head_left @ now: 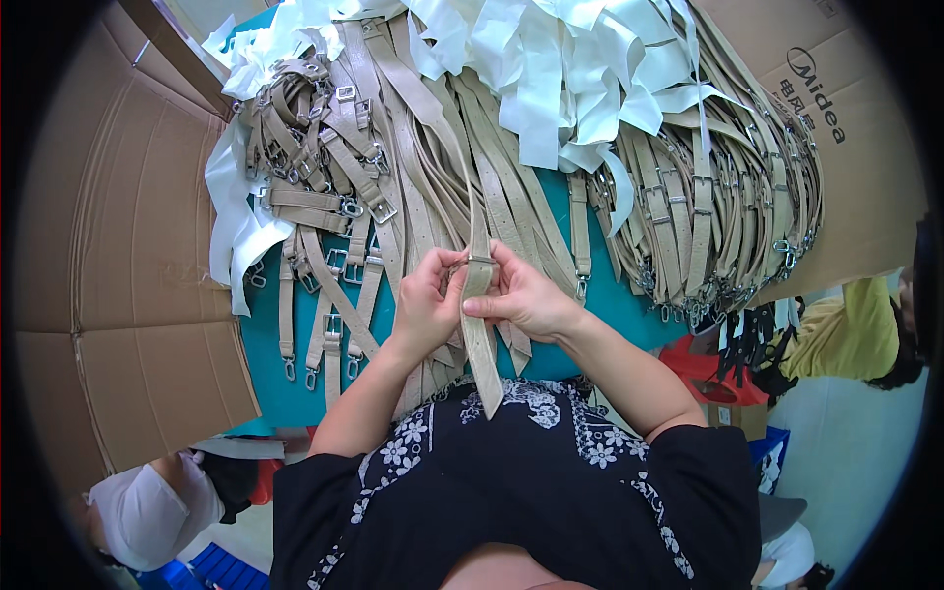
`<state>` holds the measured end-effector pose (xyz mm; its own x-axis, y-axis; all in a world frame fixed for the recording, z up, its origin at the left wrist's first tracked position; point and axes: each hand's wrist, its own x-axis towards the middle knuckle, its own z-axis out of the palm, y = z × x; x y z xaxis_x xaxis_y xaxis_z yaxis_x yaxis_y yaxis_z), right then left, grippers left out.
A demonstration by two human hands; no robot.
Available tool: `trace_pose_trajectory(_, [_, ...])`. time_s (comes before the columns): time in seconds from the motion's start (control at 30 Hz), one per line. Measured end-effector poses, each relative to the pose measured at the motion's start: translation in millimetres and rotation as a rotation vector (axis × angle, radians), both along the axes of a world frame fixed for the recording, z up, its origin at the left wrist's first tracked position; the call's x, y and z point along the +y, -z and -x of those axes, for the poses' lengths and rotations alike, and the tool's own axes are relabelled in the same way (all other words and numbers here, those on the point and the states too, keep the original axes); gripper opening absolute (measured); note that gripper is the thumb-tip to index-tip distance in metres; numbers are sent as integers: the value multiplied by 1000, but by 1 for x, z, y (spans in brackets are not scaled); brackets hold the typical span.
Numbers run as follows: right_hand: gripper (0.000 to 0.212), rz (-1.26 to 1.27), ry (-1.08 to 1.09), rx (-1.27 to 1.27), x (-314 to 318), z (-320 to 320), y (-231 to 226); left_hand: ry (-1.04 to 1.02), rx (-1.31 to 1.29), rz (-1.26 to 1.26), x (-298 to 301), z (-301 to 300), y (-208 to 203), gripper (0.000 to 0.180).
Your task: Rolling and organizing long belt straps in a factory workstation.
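A beige leather-like strap (480, 346) runs between my hands, its pointed, punched end hanging down in front of my shirt. My left hand (425, 303) is closed on the strap's left edge, thumb and fingers pinching near a metal buckle or loop (481, 260). From the other side my right hand (531, 299) grips the same strap, thumb lying across its front just below the metal piece. Beyond my hands, the strap's upper length rises toward a pile of loose beige straps (433, 167). The fingertips behind the strap are partly hidden.
Buckled straps with metal clips (320, 157) lie heaped at left; a dense bundle of straps (703, 211) is at right. White sheet strips (560, 79) cover the far side of the teal table (629, 339). Cardboard (128, 246) stands at left. Other people (152, 511) are nearby.
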<state>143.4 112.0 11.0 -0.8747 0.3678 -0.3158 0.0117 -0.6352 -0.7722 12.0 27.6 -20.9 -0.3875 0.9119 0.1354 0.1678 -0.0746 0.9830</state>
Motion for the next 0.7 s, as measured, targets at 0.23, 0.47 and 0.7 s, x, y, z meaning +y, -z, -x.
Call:
trace_pose_trajectory(0.23, [23, -90, 10, -77, 10, -4, 0, 129, -323, 3, -5, 3, 5, 12])
trace_pose_trajectory(0.47, [22, 117, -40, -19, 18, -10, -7, 128, -342, 80, -11, 4, -3, 14])
trace_pose_trajectory(0.7, [27, 308, -100, 46, 20, -10, -3, 101, -205, 51, -13, -4, -15, 10])
